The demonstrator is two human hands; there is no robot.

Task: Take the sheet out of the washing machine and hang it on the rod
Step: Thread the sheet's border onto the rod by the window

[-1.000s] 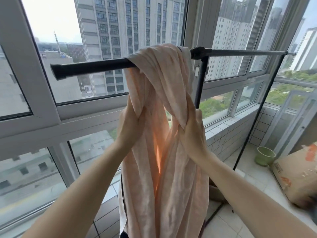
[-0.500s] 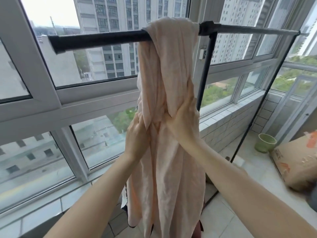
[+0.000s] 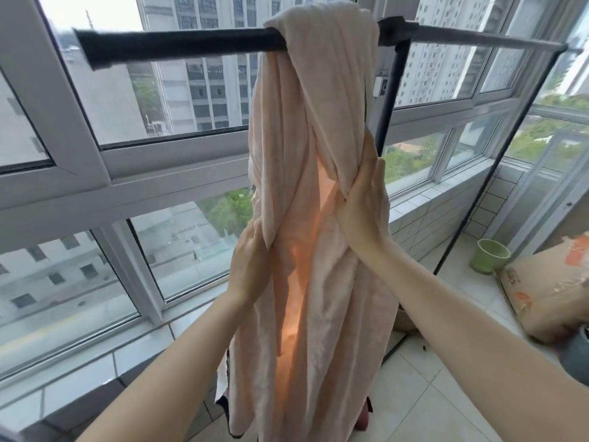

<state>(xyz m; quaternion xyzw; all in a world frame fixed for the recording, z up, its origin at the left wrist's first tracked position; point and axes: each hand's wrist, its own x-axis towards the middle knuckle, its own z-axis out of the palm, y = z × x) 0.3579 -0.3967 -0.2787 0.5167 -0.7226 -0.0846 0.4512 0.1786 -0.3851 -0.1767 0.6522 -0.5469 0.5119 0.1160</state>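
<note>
One head-worn wide view faces forward, close to the rod (image 3: 178, 46), seemingly tilted slightly up toward the windows (image 3: 159, 90)

Balcony with windows, a tiled floor and a few stray things.

White-framed windows (image 3: 105, 161) run along the left and back, with tall grey towers (image 3: 204, 87) and green trees (image 3: 229, 212) seen through the glass. A tiled sill (image 3: 424, 199) runs beneath the right-hand panes. The floor (image 3: 424, 393) is pale tile. A green pot (image 3: 489, 256) stands on it near the right corner, just beside a brown cardboard box (image 3: 551, 288) with orange markings. A dark rounded thing (image 3: 577, 355), cut off by the right edge, sits just in front of the box; what it is cannot be told.
</note>
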